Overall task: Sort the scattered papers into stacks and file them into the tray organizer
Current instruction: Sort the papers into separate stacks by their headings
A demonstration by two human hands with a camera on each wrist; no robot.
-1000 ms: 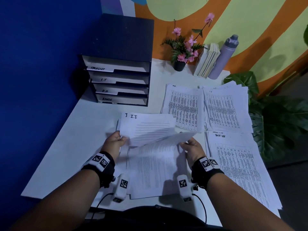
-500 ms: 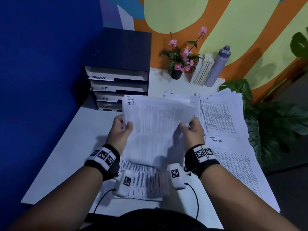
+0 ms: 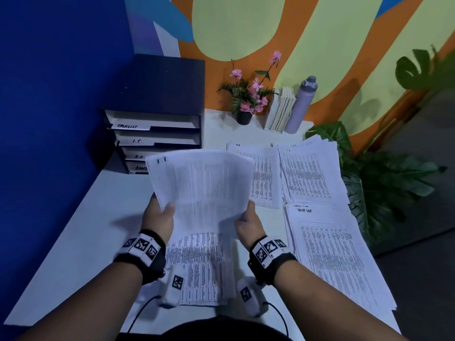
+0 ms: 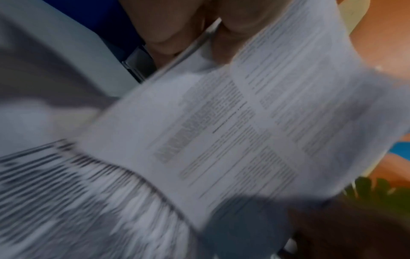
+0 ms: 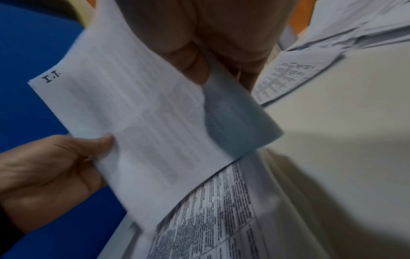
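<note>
Both hands hold one sheaf of printed papers (image 3: pixel 204 185) up off the table (image 3: pixel 73 242), tilted so its top edge leans toward the tray organizer (image 3: pixel 157 124). The left hand (image 3: pixel 157 217) pinches the sheaf's left edge, thumb on the front face and fingers curled behind; the right wrist view shows that thumb (image 5: pixel 99 142) pressed flat on the page. The right hand (image 3: pixel 248 221) pinches the lower right edge the same way, with its thumb on top and its fingers folded beneath the paper. "I.T." is handwritten in the sheaf's top left corner.

Directly under the raised sheaf, another stack of printed sheets (image 3: pixel 199 267) lies flat on the table between the two wrists. To the right lie three more stacks: one headed "H.R" (image 3: pixel 266 173), one beside it (image 3: pixel 312 173), and a nearer one headed "TASK LIST" (image 3: pixel 332 254).

The tray organizer stands at the table's far left corner, with its trays labelled, from the top, TASKLIST, I.T, H.R and a partly hidden last one.
</note>
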